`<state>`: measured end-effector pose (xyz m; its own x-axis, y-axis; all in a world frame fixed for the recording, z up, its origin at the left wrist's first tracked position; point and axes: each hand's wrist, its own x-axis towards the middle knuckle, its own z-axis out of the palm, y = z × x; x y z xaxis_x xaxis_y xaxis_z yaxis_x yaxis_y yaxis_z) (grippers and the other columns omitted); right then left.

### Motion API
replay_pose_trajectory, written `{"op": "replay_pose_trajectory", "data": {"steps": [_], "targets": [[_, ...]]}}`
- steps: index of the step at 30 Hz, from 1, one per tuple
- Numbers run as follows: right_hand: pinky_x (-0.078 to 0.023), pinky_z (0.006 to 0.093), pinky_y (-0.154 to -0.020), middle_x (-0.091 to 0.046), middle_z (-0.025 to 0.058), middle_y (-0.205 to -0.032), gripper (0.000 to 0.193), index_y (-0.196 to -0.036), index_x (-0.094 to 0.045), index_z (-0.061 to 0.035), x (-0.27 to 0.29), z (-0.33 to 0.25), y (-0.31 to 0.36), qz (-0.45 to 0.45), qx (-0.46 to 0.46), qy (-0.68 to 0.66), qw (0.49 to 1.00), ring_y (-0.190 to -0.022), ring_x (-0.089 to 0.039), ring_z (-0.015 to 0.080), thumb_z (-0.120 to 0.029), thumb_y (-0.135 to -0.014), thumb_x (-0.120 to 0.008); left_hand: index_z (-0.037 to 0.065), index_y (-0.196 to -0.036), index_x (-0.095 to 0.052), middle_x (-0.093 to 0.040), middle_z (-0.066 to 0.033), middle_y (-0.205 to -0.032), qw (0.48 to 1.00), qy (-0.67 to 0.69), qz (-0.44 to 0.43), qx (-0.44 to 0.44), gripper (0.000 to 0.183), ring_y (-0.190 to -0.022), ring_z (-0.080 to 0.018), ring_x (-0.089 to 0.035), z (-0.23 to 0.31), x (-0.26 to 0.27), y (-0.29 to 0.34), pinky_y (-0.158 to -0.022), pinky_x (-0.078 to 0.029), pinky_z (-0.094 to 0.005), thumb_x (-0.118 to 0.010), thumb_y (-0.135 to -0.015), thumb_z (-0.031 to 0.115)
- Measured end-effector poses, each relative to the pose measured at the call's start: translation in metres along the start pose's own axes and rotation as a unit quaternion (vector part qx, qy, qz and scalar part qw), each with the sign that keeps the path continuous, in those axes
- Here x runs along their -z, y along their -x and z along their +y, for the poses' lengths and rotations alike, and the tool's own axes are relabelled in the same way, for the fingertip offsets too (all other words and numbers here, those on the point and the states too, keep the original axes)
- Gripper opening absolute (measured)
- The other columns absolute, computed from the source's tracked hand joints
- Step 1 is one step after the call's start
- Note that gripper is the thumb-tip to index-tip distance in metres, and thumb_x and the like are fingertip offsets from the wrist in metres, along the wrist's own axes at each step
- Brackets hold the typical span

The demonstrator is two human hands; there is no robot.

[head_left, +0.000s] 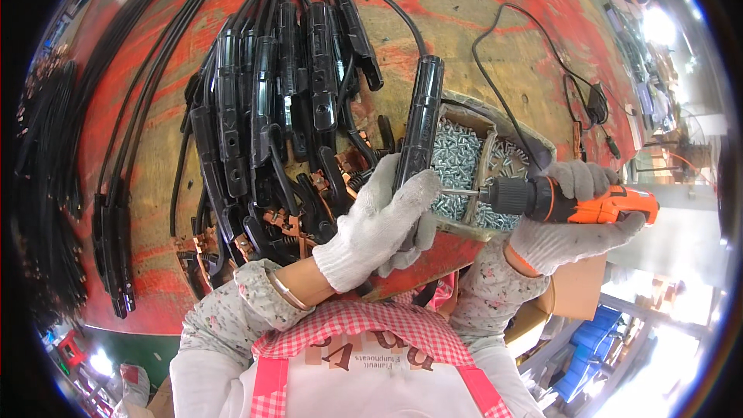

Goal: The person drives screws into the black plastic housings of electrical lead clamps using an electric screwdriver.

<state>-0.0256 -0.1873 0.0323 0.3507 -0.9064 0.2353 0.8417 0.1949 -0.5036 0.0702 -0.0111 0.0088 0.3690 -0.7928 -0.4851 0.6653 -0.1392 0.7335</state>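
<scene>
A black electrode holder (424,108) with a cable out of its far end stands tilted in my gloved left hand (375,224), whose fingers wrap round its near part. My gloved right hand (561,236) grips an orange and black electric screwdriver (600,207), lying sideways with its chuck to the left. The thin metal bit (462,192) reaches the side of the holder by my left fingertips; whether it sits on a screw there is hidden. Under and behind both hands is a divided box (464,229) of small silvery screws (455,151).
Many similar black holders (259,101) with copper-coloured jaws (286,222) lie heaped to the left on the worn red table (155,263). Bundled black cables (46,155) hang at the far left. A thin cord (495,15) loops across the far right. Blue bins (588,348) stand below right.
</scene>
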Motion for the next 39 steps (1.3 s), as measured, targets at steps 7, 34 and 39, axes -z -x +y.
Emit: {"op": "replay_pose_trajectory", "data": {"steps": [7, 34, 39], "targets": [[-0.029, 0.024, -0.048, -0.036, -0.0046, -0.066, 0.046, -0.089, -0.049, -0.0079, -0.015, -0.029, -0.007, -0.117, -0.002, -0.017, 0.993, -0.056, -0.036, 0.0073, -0.049, -0.079, -0.065, 0.003, -0.118, -0.037, -0.051, -0.003, -0.063, 0.999, 0.002, 0.033, -0.008, 0.04, -0.043, -0.009, -0.044, -0.002, -0.011, -0.005, -0.033, -0.033, -0.0231, -0.057, -0.09, 0.022], [-0.041, 0.0401, -0.046, -0.05, 0.0063, -0.072, 0.08, -0.123, -0.048, -0.0047, -0.063, 0.003, -0.053, -0.488, -0.217, 0.127, 0.836, -0.052, -0.046, 0.0205, -0.067, -0.074, -0.059, -0.002, -0.126, -0.038, -0.061, -0.0092, -0.08, 0.992, -0.055, 0.104, -0.038, 0.053, -0.068, -0.0148, -0.06, -0.023, -0.014, -0.022, -0.06, -0.05, -0.0305, -0.062, -0.084, 0.018], [-0.029, 0.0276, -0.034, -0.034, 0.0006, -0.058, 0.056, -0.085, -0.045, -0.0031, -0.078, 0.017, -0.009, -0.216, -0.054, 0.198, 0.955, -0.042, -0.038, 0.0125, -0.058, -0.078, -0.055, -0.002, -0.126, -0.038, -0.061, -0.0089, -0.08, 0.983, -0.09, 0.141, -0.07, 0.053, -0.066, -0.0147, -0.06, -0.038, -0.007, -0.022, -0.06, -0.05, -0.0309, -0.063, -0.083, 0.019]]}}
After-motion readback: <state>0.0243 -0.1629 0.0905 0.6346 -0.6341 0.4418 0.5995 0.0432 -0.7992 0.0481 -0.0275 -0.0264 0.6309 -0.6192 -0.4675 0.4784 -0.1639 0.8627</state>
